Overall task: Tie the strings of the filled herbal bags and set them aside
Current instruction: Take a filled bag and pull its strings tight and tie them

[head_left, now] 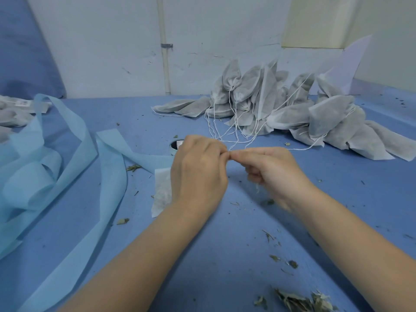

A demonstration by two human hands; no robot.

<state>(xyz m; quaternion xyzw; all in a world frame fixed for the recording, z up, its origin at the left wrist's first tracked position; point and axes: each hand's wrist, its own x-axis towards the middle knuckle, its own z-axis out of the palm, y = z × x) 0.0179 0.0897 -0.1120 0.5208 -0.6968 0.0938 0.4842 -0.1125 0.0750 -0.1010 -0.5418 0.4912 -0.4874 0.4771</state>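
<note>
- Lying at the far left, some grey bags (13,115) are getting cut off by the picture's edge.
- Curling beside them, long soft light-blue cloth strips (67,158) are flopping over the blue table cover (202,255).
- Hiding under the left hand (198,174) is a thin white herbal bag (162,190); only its left part is showing.
- Peeking out behind that hand is a small round tape roll (175,145), mostly hidden.
- Both hands are meeting, fingertips pinching a thin white string (234,147). The right hand (272,172) is looking blurry.
- Resting behind, a pile of puffy grey filled bags (281,109) is trailing loose strings.
- Dry green leaf bits (299,301) are lying near the bottom edge.
</note>
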